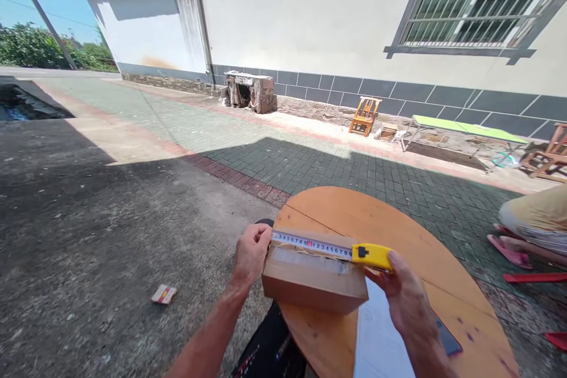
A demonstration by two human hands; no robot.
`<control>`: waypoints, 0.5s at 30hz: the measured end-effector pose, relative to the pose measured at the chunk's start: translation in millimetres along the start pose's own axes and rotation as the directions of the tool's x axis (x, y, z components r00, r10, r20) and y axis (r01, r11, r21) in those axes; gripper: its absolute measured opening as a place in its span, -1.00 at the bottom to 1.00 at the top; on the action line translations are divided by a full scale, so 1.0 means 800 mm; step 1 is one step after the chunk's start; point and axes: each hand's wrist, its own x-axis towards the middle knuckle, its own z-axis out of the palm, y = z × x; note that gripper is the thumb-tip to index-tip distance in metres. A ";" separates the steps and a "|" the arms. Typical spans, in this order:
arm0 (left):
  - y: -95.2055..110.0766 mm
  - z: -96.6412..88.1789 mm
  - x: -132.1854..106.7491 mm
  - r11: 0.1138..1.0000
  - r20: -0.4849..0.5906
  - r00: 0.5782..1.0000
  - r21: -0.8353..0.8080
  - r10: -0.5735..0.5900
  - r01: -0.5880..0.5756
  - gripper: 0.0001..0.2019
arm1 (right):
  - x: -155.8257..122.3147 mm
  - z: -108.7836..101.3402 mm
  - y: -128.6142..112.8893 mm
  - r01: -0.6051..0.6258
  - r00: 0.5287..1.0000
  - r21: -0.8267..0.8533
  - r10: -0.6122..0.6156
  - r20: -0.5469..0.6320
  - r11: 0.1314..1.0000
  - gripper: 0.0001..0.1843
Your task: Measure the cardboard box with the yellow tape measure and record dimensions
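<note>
Head view: box [314,290] at table's [341,204] left edge, long axis running left to right. Tape [325,248] stretched along box's top, parallel to that axis; yellow case [376,257] at right end. Left hand [250,253] at box's left end, fingertips pinched on tape's tip; right hand [405,295] opposite, thumb and fingers closed round case. Neither hand nearer. Forearms angled inward. Paper [378,336], phone [449,338] toward table's near edge.

Wooden chair [362,123] by pale wall [310,12]; barred window [481,6] upper right; small packet [163,294] on grey concrete [110,236]; pink slipper [509,255] on person's foot [514,244]
</note>
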 end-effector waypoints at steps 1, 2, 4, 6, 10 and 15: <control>0.001 -0.001 -0.001 1.000 -0.002 1.000 0.014 0.008 -0.008 -0.71 | 0.000 -0.002 0.002 -0.008 1.000 0.007 0.008 0.005 1.000 -0.59; 0.002 -0.001 -0.002 0.999 -0.003 1.000 0.028 0.017 -0.017 -0.72 | 0.001 -0.003 0.004 -0.016 1.000 0.014 0.016 0.008 1.000 -0.59; 0.004 -0.002 -0.004 0.998 -0.003 0.999 0.057 0.038 -0.037 -0.74 | 0.002 -0.006 0.007 -0.028 1.000 0.028 0.028 0.007 0.999 -0.59; 0.006 -0.002 -0.006 0.995 -0.003 0.999 0.084 0.054 -0.054 -0.75 | 0.003 -0.007 0.007 -0.030 1.000 0.035 0.030 0.005 0.999 -0.59; 0.003 -0.001 -0.010 0.989 -0.010 0.998 0.134 0.059 -0.058 -0.72 | 0.002 -0.006 0.005 -0.020 1.000 0.053 0.020 0.003 0.998 -0.58; -0.003 0.001 -0.010 0.982 0.005 0.999 0.184 0.050 -0.050 -0.66 | -0.003 -0.006 0.006 -0.009 1.000 0.085 0.010 -0.013 0.996 -0.56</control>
